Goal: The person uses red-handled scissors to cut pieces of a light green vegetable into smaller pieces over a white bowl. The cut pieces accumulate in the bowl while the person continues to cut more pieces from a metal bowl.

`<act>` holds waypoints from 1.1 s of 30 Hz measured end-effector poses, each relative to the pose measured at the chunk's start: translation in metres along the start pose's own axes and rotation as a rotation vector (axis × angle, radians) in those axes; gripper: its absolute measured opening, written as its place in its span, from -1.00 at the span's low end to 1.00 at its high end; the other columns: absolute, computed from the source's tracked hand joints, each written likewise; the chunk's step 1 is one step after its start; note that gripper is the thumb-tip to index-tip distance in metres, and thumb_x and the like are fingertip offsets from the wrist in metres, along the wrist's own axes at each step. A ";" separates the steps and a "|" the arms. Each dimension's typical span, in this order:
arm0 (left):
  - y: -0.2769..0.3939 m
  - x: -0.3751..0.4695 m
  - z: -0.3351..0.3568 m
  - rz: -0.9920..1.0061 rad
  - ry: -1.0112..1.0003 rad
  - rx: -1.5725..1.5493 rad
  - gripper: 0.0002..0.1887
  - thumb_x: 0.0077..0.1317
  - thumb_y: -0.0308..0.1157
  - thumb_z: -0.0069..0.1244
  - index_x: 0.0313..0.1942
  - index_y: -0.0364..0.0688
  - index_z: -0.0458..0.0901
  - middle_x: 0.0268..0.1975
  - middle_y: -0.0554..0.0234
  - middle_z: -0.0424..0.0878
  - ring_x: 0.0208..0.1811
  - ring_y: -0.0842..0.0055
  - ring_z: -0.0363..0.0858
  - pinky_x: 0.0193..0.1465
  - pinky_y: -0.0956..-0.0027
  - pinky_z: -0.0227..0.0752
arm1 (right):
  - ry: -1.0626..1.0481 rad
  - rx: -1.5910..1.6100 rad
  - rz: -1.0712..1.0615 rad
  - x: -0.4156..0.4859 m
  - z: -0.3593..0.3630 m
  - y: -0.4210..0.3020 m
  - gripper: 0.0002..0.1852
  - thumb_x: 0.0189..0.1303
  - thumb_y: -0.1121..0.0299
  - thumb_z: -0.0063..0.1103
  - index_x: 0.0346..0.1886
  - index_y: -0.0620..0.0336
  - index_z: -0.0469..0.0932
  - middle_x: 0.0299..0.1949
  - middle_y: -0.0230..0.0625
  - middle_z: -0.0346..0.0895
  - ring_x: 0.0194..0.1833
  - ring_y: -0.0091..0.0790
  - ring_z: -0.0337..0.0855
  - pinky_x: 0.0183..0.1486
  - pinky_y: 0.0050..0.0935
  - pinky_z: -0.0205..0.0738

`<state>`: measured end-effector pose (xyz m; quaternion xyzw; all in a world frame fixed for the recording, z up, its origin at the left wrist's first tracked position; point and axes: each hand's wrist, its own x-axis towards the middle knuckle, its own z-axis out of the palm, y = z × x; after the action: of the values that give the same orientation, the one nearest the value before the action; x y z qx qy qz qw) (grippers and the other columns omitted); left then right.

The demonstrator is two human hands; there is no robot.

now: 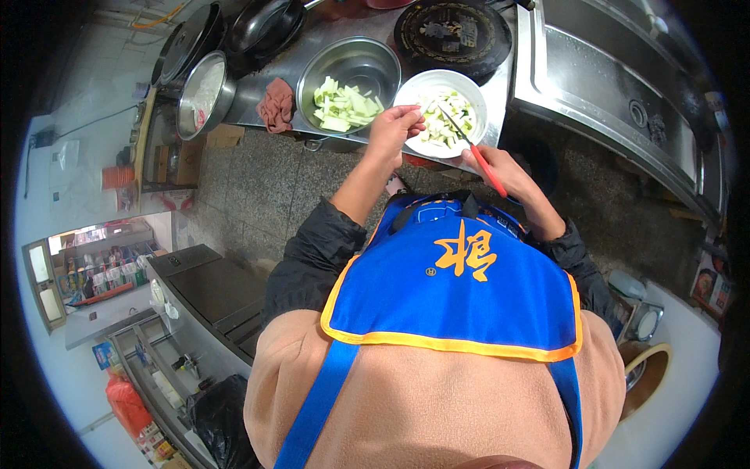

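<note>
A white bowl (419, 90) stands at the edge of a steel counter, with small pale green vegetable pieces (445, 126) in it. Over its left side is my left hand (396, 130), thumb and fingertips pinched on a small pale piece. My right hand (499, 170), at the bowl's lower right rim, grips the red handle of a knife (487, 170); its dark, narrow blade points up and left over the pieces. Left of the bowl, a steel basin (363, 51) holds larger pale green vegetable pieces (345, 106).
A brown cloth (276, 105) lies left of the basin. Farther left is a steel bowl (220, 102) with white contents. A round black lid-like object (452, 35) sits behind the white bowl. At the right stands a steel sink (592, 76); dark pans (263, 29) are at the upper left.
</note>
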<state>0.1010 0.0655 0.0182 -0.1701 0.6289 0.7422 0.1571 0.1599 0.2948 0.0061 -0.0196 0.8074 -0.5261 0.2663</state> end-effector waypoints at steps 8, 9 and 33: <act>-0.004 -0.004 0.002 0.005 -0.120 0.142 -0.76 0.27 -0.42 0.13 -0.09 -0.34 0.63 -0.25 0.22 0.68 -0.29 0.62 0.61 -0.16 0.57 0.49 | -0.020 -0.075 0.017 0.003 0.004 -0.002 -0.14 0.22 -0.39 -0.03 -0.18 0.46 0.64 -0.41 -0.07 0.64 -0.31 -0.26 0.65 -0.24 -0.31 0.53; -0.005 -0.005 0.002 0.011 -0.126 0.131 -0.76 0.27 -0.43 0.13 -0.10 -0.34 0.63 -0.25 0.22 0.68 -0.29 0.63 0.61 -0.17 0.58 0.50 | -0.031 -0.083 0.044 0.002 0.002 -0.003 -0.15 0.22 -0.39 -0.02 -0.20 0.46 0.64 -0.42 -0.08 0.64 -0.33 -0.27 0.65 -0.26 -0.32 0.53; -0.015 0.009 0.015 0.040 -0.116 0.136 -0.74 0.34 -0.42 0.06 -0.04 -0.36 0.56 -0.19 0.09 0.68 -0.26 0.51 0.69 -0.20 0.54 0.52 | 0.053 -0.042 0.166 0.001 -0.004 -0.006 -0.25 0.21 -0.28 0.12 -0.40 0.44 0.68 -0.66 -0.26 0.55 -0.60 -0.41 0.60 -0.51 -0.44 0.47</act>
<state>0.0987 0.0829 0.0035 -0.1031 0.6710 0.7093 0.1898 0.1560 0.2954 0.0116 0.0556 0.8240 -0.4855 0.2869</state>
